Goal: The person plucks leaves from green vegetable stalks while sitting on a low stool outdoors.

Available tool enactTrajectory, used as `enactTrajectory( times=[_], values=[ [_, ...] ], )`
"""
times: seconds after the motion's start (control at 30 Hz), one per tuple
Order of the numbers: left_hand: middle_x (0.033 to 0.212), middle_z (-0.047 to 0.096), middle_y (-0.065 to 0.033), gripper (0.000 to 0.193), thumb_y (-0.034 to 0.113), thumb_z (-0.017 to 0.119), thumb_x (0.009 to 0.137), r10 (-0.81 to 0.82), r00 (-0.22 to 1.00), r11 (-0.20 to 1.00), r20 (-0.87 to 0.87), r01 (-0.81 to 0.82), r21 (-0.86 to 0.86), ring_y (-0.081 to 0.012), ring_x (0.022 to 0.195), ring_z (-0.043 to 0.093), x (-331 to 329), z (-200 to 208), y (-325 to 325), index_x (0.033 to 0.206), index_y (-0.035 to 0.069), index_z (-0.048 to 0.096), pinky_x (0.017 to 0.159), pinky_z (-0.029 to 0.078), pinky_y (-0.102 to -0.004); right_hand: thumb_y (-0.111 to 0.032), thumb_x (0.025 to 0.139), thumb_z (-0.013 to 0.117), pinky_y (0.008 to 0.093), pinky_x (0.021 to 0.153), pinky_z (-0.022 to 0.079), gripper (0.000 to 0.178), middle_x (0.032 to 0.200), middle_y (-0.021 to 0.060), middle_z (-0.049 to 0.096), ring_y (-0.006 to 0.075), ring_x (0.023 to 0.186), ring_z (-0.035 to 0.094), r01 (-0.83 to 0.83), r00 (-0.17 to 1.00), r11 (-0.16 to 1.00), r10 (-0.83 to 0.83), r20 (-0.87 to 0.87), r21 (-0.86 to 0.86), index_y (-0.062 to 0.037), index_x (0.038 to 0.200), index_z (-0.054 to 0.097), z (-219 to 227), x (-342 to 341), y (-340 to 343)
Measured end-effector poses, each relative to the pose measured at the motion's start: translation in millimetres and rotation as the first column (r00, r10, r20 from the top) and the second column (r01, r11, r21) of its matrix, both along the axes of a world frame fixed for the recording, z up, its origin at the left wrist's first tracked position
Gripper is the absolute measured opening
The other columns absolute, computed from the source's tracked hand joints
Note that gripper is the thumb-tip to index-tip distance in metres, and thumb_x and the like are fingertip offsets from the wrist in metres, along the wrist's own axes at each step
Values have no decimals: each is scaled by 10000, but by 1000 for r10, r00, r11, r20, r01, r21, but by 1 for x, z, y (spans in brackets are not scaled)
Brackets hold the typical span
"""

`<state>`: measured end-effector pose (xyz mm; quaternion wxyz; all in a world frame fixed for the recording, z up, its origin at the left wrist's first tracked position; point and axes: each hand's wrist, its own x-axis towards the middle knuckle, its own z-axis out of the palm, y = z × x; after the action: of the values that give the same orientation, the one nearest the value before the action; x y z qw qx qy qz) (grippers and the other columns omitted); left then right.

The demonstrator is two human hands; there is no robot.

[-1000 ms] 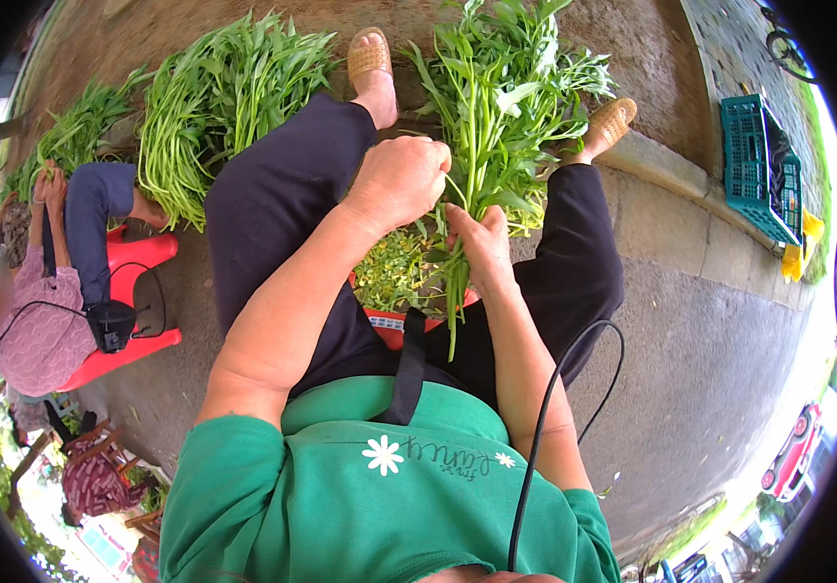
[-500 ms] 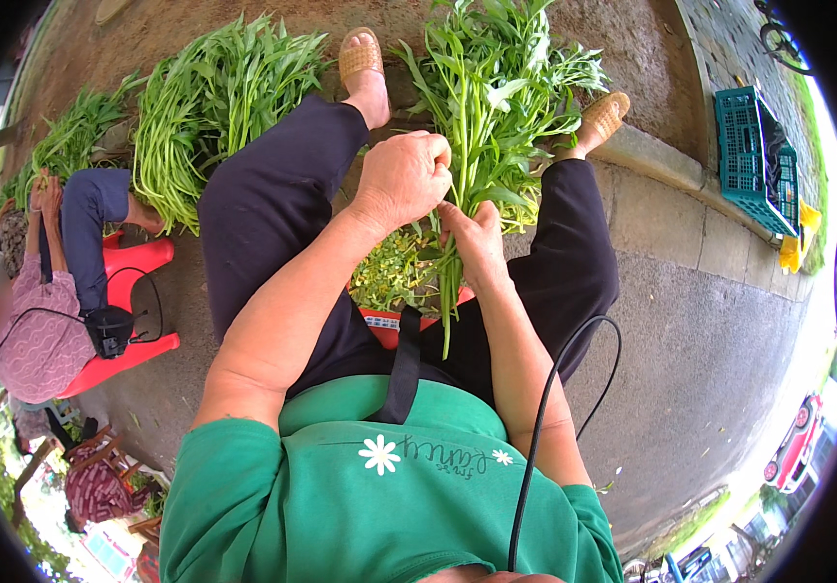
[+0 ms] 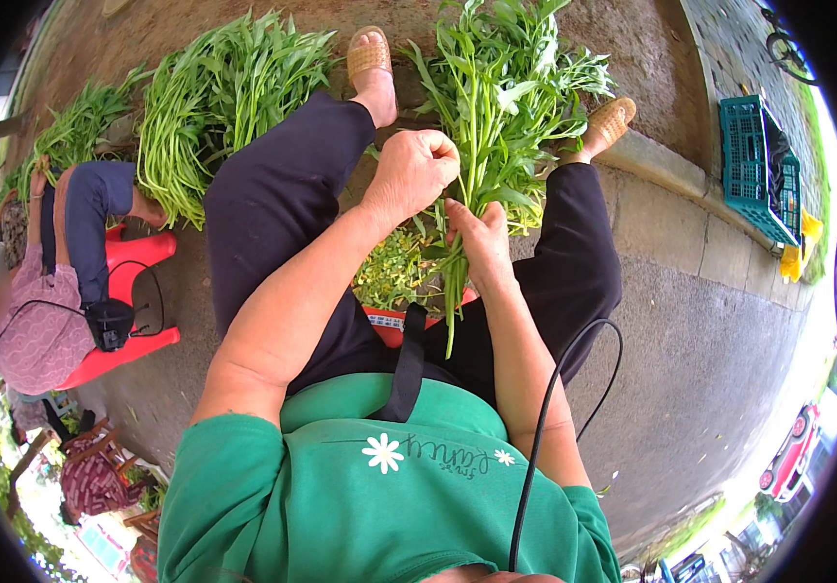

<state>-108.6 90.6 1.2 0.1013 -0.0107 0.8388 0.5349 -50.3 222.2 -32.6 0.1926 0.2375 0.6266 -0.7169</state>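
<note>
A bunch of water spinach (image 3: pixel 477 136) stands between my feet, its long pale stems running down toward my lap. My right hand (image 3: pixel 482 239) is closed round the lower stems, and the cut ends (image 3: pixel 451 321) hang out below it. Just left of the stems, my left hand (image 3: pixel 412 177) is closed with thumb and fingertips pinched together; what lies in the pinch is too small to make out. Under my hands, between my thighs, is a heap of yellowish leaves and scraps (image 3: pixel 389 270).
Another large pile of water spinach (image 3: pixel 229 117) lies to the left. Beyond it a person in a pink top (image 3: pixel 44 325) sits by a red plastic stool (image 3: pixel 132 277). A teal crate (image 3: pixel 753 170) stands at the right by the kerb (image 3: pixel 661 165). A black cable (image 3: pixel 546 408) crosses my right arm.
My left hand has shifted slightly right, its pinch staying beside the stems. My right hand keeps its hold on the bunch. The seated person's hands at the left have lowered toward the greens.
</note>
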Motion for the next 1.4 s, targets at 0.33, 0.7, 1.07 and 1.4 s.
enactTrajectory(
  times=[0.33, 0.7, 1.07, 1.4],
  values=[
    [724, 618, -4, 100, 31, 594, 796, 132, 991, 959, 25, -134, 250, -42, 585, 534, -7, -6, -10, 875, 3, 649, 550, 456, -187, -134, 831, 608, 246, 467, 362, 213, 590, 6, 471, 117, 495, 447, 108, 992, 932, -126, -30, -347, 26, 969, 578, 1, -3, 8],
    [658, 585, 3, 113, 101, 593, 829, -281, 920, 956, 273, 246, 157, -57, 598, 520, 21, 25, -33, 864, 12, 653, 559, 435, -216, -151, 851, 537, 241, 490, 326, 202, 617, -30, 375, 94, 519, 348, 156, 956, 601, -292, -34, -784, -28, 1012, 542, 6, -9, 28],
    [939, 632, -212, 406, 297, 678, 725, -455, 837, 697, 305, 548, -463, -352, 931, 596, 22, 17, -30, 1029, 30, 638, 827, 461, -415, -173, 870, 521, 230, 433, 324, 214, 619, -34, 359, 84, 515, 341, 145, 945, 526, -324, -40, -838, -21, 1020, 541, 6, -11, 35],
    [889, 653, -120, 474, 123, 721, 705, -302, 927, 938, 222, 330, -104, -208, 799, 639, 28, -33, 6, 1134, -5, 564, 715, 500, -321, -185, 872, 516, 234, 396, 337, 215, 623, -42, 353, 76, 517, 343, 198, 930, 551, -366, -22, -810, -25, 1015, 535, 7, -11, 37]
  ],
)
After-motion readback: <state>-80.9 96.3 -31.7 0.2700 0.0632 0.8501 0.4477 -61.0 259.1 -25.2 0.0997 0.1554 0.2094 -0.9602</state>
